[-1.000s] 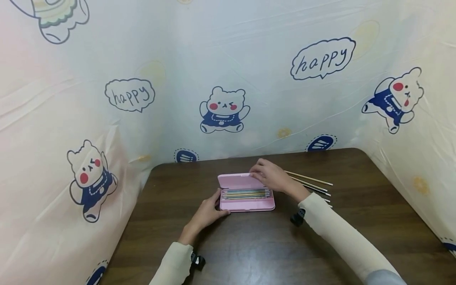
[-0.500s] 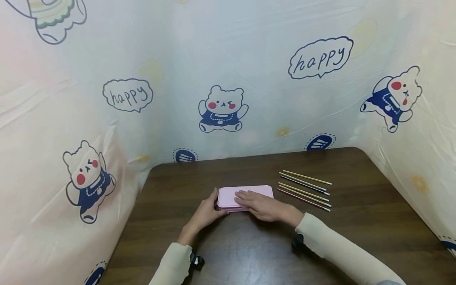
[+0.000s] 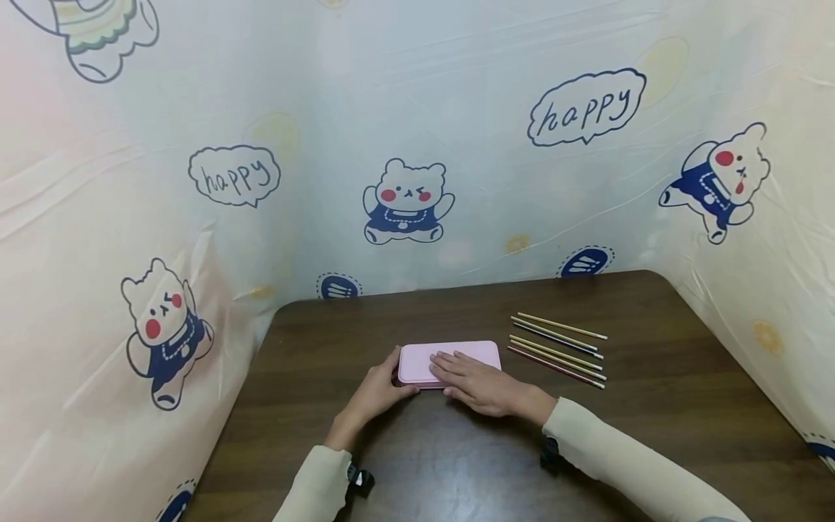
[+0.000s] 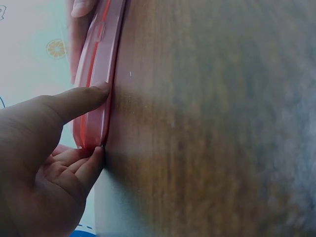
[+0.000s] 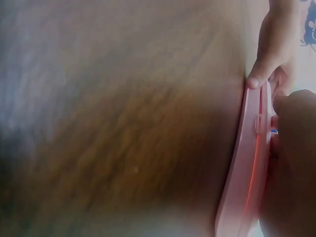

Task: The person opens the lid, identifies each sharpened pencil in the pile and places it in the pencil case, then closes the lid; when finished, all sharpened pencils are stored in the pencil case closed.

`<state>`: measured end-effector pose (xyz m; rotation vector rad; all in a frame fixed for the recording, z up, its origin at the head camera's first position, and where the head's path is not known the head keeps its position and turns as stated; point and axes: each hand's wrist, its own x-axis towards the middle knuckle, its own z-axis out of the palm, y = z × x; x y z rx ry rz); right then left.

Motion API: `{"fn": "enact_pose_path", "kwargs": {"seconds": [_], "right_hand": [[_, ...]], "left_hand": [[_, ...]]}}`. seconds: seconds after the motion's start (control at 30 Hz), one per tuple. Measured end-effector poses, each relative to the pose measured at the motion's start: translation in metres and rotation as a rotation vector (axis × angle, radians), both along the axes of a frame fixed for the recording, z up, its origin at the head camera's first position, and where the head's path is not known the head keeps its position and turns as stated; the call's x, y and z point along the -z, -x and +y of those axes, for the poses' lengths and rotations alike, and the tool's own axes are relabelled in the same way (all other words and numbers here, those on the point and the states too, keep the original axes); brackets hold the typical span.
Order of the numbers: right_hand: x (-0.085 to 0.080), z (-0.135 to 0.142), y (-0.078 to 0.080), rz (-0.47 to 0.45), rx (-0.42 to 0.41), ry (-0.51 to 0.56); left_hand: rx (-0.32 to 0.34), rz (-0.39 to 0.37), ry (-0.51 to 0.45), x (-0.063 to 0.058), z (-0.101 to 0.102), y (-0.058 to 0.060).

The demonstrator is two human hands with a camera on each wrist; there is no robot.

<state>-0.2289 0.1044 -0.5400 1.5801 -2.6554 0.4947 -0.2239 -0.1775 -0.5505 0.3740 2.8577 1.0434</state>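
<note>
A pink pencil case lies flat on the table with its lid down; whatever is inside is hidden. My left hand grips its left end, thumb on the front side and fingers round the end, as the left wrist view shows on the case. My right hand rests on the lid's right half with fingers stretched out. In the right wrist view, a thin red seam runs along the side of the case between lid and base, with a small clasp midway.
Several pencils lie side by side on the brown wooden table, just right of the case. A printed cloth with bears hangs behind the table and along both sides.
The lid, raised a second ago with pencils showing inside, has come down. My right hand has moved from the lid's far edge onto its top. The left hand has stayed at the left end.
</note>
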Motion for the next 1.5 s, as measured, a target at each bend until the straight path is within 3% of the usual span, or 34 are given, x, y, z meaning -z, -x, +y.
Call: {"fn": "enact_pose_path", "kwargs": {"seconds": [0.47,0.8,1.03,1.13,1.3,1.5], "right_hand": [[0.004,0.006,-0.001,0.118,-0.045,-0.052],[0.001,0.0,-0.002,0.099,-0.037,-0.119],[0.001,-0.001,0.0,0.116,-0.048,-0.087],[-0.001,0.001,0.0,0.077,-0.042,-0.051],[-0.011,0.011,0.003,-0.025,0.031,0.055],[-0.039,0.047,0.009,0.074,0.208,0.164]], "left_hand": [[0.0,-0.024,-0.01,0.0,0.003,-0.003],[0.001,-0.018,-0.002,-0.002,-0.002,-0.005],[-0.006,-0.016,0.0,-0.001,-0.003,-0.003],[0.001,-0.018,-0.002,-0.002,-0.002,-0.003],[0.032,-0.025,0.008,-0.002,-0.004,-0.002],[0.042,-0.031,0.046,-0.012,-0.008,0.0]]}}
